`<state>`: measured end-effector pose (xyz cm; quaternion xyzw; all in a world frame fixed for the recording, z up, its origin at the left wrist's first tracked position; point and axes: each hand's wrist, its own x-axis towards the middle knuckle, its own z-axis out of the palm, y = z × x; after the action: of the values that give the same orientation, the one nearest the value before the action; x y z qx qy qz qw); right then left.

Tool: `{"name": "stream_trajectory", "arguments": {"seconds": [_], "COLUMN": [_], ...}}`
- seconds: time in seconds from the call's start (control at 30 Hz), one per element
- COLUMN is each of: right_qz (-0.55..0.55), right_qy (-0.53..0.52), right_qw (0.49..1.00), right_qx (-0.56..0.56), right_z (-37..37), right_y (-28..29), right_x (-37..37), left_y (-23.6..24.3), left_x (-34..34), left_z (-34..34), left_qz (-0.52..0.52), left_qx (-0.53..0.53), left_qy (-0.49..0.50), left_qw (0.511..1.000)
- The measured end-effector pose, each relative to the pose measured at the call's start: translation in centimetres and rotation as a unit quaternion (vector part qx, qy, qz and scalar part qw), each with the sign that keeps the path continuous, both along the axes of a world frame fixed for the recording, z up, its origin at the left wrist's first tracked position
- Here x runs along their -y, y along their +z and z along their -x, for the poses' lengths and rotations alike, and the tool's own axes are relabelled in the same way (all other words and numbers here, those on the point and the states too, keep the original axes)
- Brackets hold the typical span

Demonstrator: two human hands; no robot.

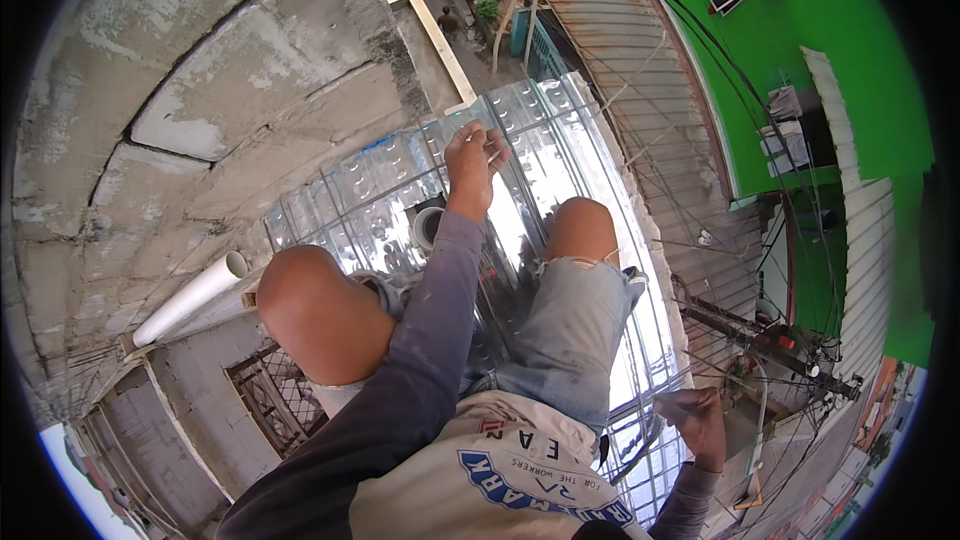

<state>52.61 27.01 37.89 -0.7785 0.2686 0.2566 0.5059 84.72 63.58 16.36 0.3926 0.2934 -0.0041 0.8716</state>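
My left hand (476, 168) is raised past my knees, above shiny metal decking (370, 190) crossed by a grid of steel bars (350, 208). Its fingers are curled together; anything between them is too small to make out. Out to my right, my right hand (695, 425) is bent at the wrist with its fingers pressed together, near the bars at the decking's right side. What it pinches, if anything, cannot be told. Between my knees, a round grey pipe end (428, 228) stands up through the decking, close to my left forearm.
A rough concrete wall (240, 90) rises along the left, with a white pipe (195, 298) jutting out below it. A pale wooden frame edge (440, 45) lies ahead. Beyond the decking's right edge are a lower corrugated roof (620, 50), overhead cables (690, 20) and a green wall (860, 30).
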Motion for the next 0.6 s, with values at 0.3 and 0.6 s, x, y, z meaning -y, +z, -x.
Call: {"name": "stream_trajectory", "arguments": {"seconds": [0.3,0.6], "right_qz": [-0.055,-0.073], "right_qy": [0.028,-0.020], "right_qw": [0.998,0.997], "right_qx": [-0.021,-0.020], "right_z": [-1.0,-1.7], "right_y": [-3.1,-4.0], "right_x": [-3.7,-5.0], "left_y": [1.2,1.7], "left_x": [2.6,3.1], "left_z": [1.1,1.5], "left_qz": [-0.048,-0.093], "left_qx": [0.013,0.014], "left_qy": [-0.150,-0.206], "left_qw": [0.987,0.974]}}
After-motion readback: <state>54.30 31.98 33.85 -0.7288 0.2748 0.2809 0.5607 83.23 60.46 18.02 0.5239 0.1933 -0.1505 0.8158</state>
